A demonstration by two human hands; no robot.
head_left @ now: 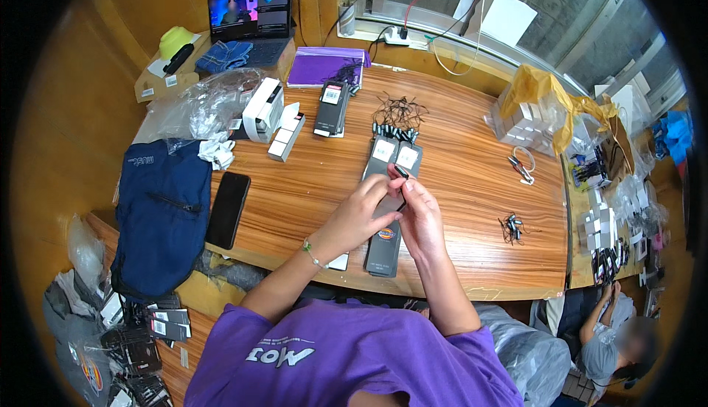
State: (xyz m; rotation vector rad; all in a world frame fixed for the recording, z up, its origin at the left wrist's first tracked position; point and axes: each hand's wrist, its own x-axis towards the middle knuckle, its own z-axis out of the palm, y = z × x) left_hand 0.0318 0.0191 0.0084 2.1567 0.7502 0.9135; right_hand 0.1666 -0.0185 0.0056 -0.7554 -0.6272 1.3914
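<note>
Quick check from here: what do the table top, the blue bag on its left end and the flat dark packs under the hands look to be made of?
Table top: wood or wood veneer, glossy, with striped orange-brown grain. Blue bag: soft woven fabric, matte, creased and slumped, with a zip line. Dark packs: probably card or plastic sleeves, flat and stiff-edged with a slight sheen; cannot tell which. Both hands pinch a small dark piece above them.

A single head-worn fisheye view looks steeply down from above the person's own purple shirt [346,355] onto the wooden table [457,186], close enough that both forearms rise from the lower edge and the left hand [361,211] and right hand [417,215] meet near the centre. It faces the window [516,16] beyond the hands; straight edges bow toward the dark rim
</note>
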